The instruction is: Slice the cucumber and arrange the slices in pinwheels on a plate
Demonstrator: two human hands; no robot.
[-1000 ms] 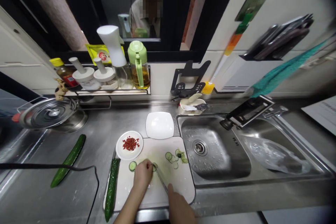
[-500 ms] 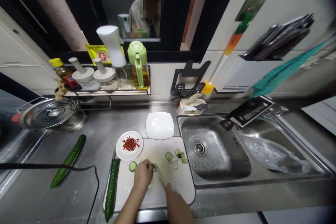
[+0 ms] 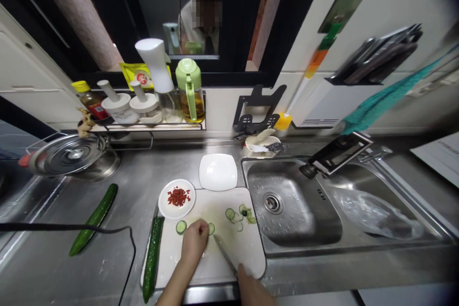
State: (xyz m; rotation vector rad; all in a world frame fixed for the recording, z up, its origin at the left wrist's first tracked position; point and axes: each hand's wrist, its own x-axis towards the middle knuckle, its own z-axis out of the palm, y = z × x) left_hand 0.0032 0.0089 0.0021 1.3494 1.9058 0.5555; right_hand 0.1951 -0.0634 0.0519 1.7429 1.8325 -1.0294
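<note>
My left hand is closed over the white cutting board, its fingertips pinched at the edge of a thin cucumber slice. In my right hand is a knife, its blade pointing up and left, with the tip just below that slice. A separate cucumber slice lies left of my left hand. Several thin slices and scraps are scattered at the board's upper right. A whole cucumber rests along the board's left edge.
Behind the board are a plate of small red dried berries and a white square dish. Another cucumber lies left, near a black cable. The sink adjoins on the right; a lidded pot stands back left.
My right hand has drawn the knife down and to the right, away from the slice at my left fingertips. The left hand has barely moved.
</note>
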